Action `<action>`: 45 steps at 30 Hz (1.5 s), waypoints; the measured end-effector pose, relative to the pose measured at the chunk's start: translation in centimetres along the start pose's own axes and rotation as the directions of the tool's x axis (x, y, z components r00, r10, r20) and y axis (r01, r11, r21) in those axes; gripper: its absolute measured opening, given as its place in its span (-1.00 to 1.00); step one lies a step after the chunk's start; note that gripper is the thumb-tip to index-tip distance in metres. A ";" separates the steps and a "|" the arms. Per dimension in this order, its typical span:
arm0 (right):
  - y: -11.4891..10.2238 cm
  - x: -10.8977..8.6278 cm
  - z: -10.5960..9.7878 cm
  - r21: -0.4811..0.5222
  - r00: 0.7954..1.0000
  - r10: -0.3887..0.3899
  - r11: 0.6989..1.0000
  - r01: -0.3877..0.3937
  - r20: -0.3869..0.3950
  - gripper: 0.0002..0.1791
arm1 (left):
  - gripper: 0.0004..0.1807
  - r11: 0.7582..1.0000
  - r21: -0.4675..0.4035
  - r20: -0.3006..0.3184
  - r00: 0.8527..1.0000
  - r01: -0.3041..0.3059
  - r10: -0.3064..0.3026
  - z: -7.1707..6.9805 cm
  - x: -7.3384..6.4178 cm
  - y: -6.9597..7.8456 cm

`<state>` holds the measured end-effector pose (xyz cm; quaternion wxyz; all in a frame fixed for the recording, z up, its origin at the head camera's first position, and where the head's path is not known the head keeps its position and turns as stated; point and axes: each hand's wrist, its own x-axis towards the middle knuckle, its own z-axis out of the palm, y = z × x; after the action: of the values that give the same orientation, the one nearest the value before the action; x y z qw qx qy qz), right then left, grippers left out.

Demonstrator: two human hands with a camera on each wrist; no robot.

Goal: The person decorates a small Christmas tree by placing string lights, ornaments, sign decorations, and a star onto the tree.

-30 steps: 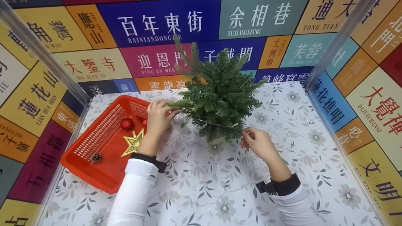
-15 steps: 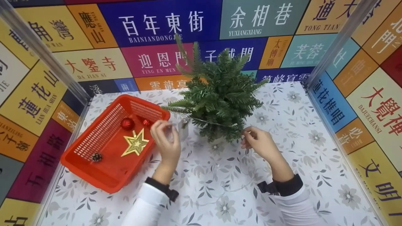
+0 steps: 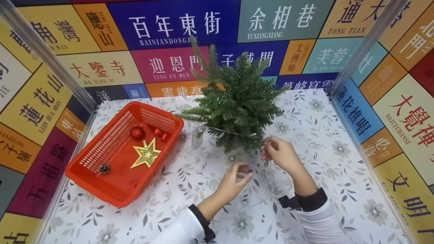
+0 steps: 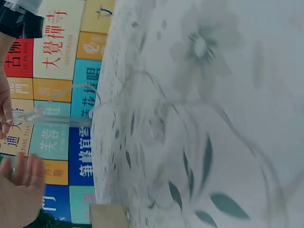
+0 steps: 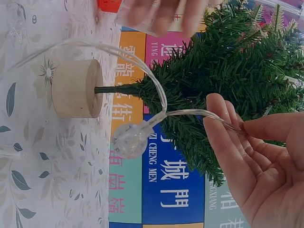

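A small green artificial Christmas tree [image 3: 240, 101] stands on the table; its round wooden base [image 5: 76, 90] shows in the right wrist view. My right hand [image 3: 279, 154], at the tree's lower right, pinches the clear wire of a string light [image 5: 199, 112] between thumb and fingers. A clear round bulb [image 5: 130, 140] hangs from that wire. Part of the wire crosses the tree's lower front. My left hand [image 3: 234, 181] is in front of the tree, its fingers loosely bent, with nothing seen in them. Loose wire [image 4: 228, 118] lies on the table.
Left of the tree is a red plastic basket [image 3: 101, 193] with a gold star [image 3: 146, 154], a red ball [image 3: 137, 133], a pine cone [image 3: 104, 168] and small red ornaments [image 3: 162, 134]. A translucent box-like piece [image 3: 197, 137] is between basket and tree. Printed walls surround the table.
My left hand has left the branch at the tree's left and moved right and toward me, to the front of the tree. My right hand stays almost still.
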<state>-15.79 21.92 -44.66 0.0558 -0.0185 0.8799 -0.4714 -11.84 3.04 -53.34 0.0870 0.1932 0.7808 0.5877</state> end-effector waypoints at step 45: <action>0.4 -0.4 -0.7 -0.002 0.995 -0.052 0.999 0.052 -0.085 -0.74 | -0.85 0.945 0.324 0.214 0.976 -0.043 -0.029 -15.8 -1.8 5.1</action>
<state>-15.45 22.80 -44.56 0.0060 -0.0215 0.8807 -0.4732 -14.96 -10.43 -44.04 0.1360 0.2706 0.8524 0.4262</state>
